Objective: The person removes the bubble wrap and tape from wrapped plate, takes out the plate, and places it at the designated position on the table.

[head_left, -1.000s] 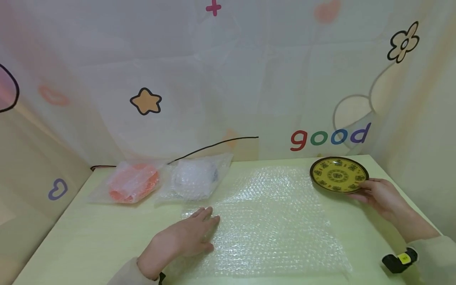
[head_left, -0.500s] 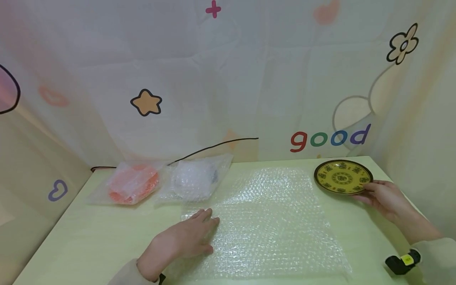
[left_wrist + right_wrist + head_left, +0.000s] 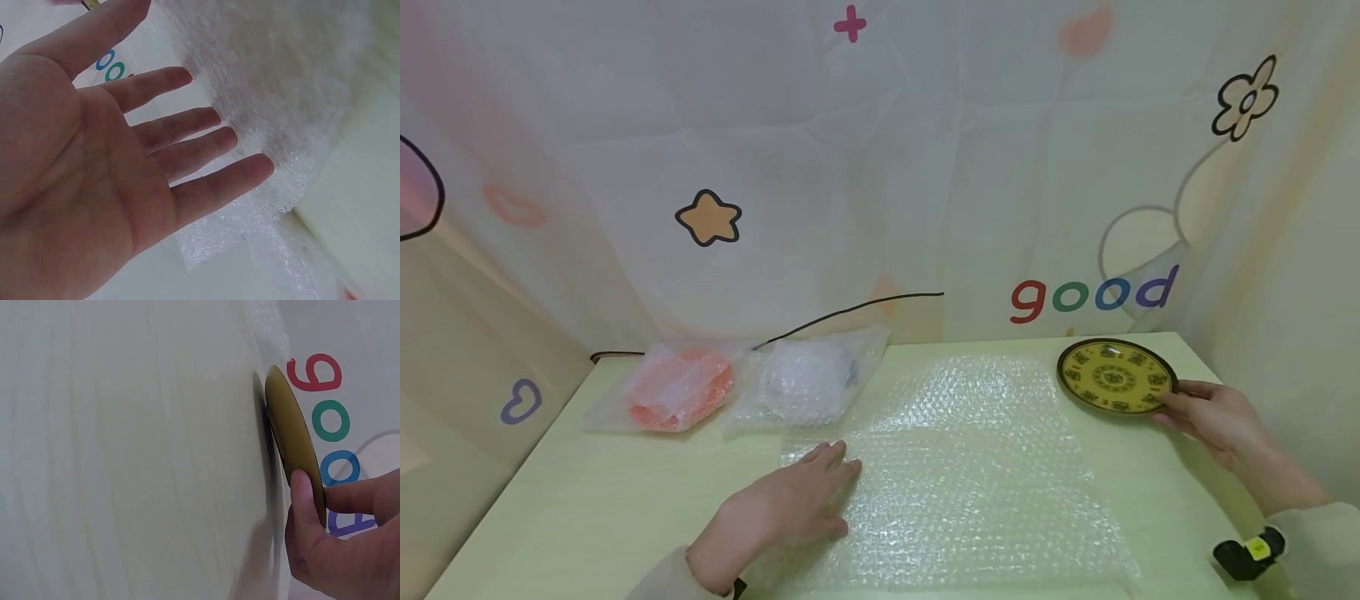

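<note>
In the head view my right hand (image 3: pixel 1213 425) pinches the near right rim of a round yellow plate (image 3: pixel 1116 377) with a dark edge and dark printed motifs. The right wrist view shows the plate (image 3: pixel 294 431) from its side, thumb on one face and fingers on the other, close over the tabletop. Below and to the plate's left lies a flat sheet of clear bubble wrap (image 3: pixel 970 475). My left hand (image 3: pixel 786 500) rests at the sheet's left edge, palm down. Its fingers (image 3: pixel 206 187) are straight and spread in the left wrist view, holding nothing.
Two wrapped bundles lie at the back left of the pale table (image 3: pixel 587 508): a red-orange one (image 3: pixel 681 387) and a whitish one (image 3: pixel 808 379). A printed curtain (image 3: pixel 820 167) stands behind the table and along both sides.
My right hand has shifted slightly to the right with the plate in its grip, and the plate's tilt has changed a little. The left hand has stayed in place.
</note>
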### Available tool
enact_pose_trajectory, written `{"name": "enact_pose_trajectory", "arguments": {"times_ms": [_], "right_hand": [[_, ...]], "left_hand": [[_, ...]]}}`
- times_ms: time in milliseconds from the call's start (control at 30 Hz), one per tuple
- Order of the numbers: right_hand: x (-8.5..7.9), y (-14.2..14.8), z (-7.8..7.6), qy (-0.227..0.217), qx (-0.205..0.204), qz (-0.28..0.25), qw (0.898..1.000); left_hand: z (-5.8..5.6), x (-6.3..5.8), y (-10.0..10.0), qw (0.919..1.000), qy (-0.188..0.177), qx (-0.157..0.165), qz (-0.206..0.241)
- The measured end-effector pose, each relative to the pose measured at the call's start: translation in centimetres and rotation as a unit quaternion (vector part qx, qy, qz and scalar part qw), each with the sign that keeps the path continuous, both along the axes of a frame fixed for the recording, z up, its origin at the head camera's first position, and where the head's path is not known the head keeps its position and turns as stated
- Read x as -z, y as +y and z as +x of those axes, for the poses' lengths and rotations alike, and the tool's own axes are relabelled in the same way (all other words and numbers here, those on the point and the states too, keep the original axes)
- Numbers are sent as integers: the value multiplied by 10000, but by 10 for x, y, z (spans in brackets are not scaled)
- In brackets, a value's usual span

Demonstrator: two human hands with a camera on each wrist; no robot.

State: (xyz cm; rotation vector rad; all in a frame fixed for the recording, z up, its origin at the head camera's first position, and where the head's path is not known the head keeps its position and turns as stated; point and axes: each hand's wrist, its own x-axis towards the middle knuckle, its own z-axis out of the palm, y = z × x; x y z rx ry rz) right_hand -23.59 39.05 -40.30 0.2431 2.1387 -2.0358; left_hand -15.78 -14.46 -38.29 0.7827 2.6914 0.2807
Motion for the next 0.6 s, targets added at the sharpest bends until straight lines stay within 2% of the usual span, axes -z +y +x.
{"name": "enact_pose_trajectory", "arguments": {"times_ms": [267,600], "right_hand": [[1,-1,-1,14,132,232,9996],[-1,0,-3,170,-16,1056,9943]], "left_hand": [[0,0,0,10000,8,9,-12],[-1,1,-1,10000,-40,-10,8]]}}
